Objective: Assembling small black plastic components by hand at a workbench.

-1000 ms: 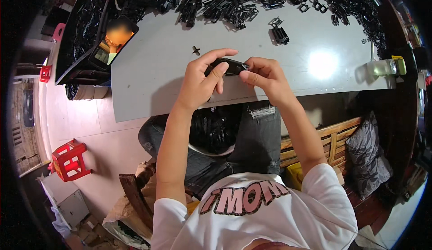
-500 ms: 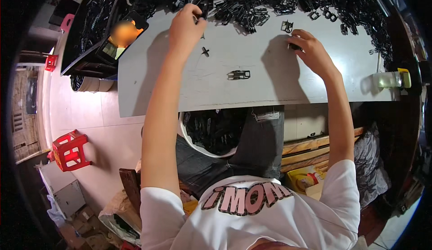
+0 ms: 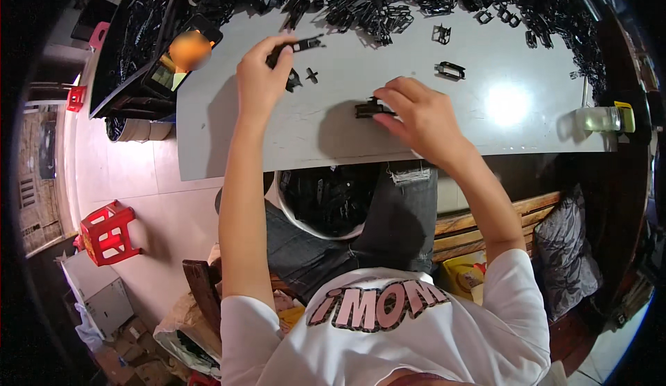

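My left hand (image 3: 262,73) is closed on a slim black plastic part (image 3: 306,43), held above the left side of the table. Another dark piece (image 3: 294,80) shows just below those fingers, partly hidden. Beside it lies a small cross-shaped black piece (image 3: 312,75). Near the table's middle, my right hand (image 3: 424,119) has thumb and fingers closed around a black plastic frame piece (image 3: 366,110), half covered by the fingers. Two more frame pieces, one long (image 3: 451,71) and one smaller (image 3: 441,34), rest apart to the right.
A heap of black plastic parts (image 3: 374,11) spreads along the table's far side. A phone-like device (image 3: 163,77) stands at the left, and a clear jar (image 3: 601,119) at the right. Below the near edge, a white bucket (image 3: 286,209) holds black parts between my legs.
My left hand has drawn back from the heap with a slim black part. My right hand has moved left and nearer, onto the middle frame piece, leaving a long frame piece at the right.
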The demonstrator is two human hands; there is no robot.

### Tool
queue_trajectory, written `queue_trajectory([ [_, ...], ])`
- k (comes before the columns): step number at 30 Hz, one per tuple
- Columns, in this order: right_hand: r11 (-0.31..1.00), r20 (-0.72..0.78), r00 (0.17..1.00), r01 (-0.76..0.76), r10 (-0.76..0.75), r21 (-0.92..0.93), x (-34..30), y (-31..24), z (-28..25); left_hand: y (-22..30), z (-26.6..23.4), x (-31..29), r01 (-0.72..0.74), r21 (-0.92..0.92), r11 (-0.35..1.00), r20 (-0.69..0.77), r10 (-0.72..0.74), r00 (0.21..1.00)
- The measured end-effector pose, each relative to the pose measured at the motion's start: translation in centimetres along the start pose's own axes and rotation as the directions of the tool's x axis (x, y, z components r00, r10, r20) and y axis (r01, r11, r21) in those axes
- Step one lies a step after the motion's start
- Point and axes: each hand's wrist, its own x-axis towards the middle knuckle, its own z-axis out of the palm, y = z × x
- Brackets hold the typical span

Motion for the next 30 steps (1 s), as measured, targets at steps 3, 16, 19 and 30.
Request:
queue_trajectory([
  [3, 0.999, 0.023, 0.999, 0.041, -0.040, -0.031, 0.1, -0.5, 0.7, 1.2, -1.3, -2.6, 0.078, -0.245, 0.967, 0.103, -0.054, 0.993],
  [16, 0.992, 0.002, 0.994, -0.112, 0.112, 0.063, 0.5, -2.9, 2.4, 2.3, -0.8, -8.4, 0.166, -0.144, 0.976, 0.194, -0.136, 0.972],
  [19, 0.992, -0.030, 0.997, -0.065, 0.069, 0.106, 1.1, -4.4, 2.7, 2.9, -0.1, -8.7, 0.013, -0.165, 0.986, 0.143, 0.011, 0.990],
  [30, 0.997, -0.018, 0.997, -0.071, 0.071, 0.003, 0.4, -5.2, 2.8, 4.7, 1.4, -9.7, -0.026, -0.083, 0.996, 0.057, 0.031, 0.998],
])
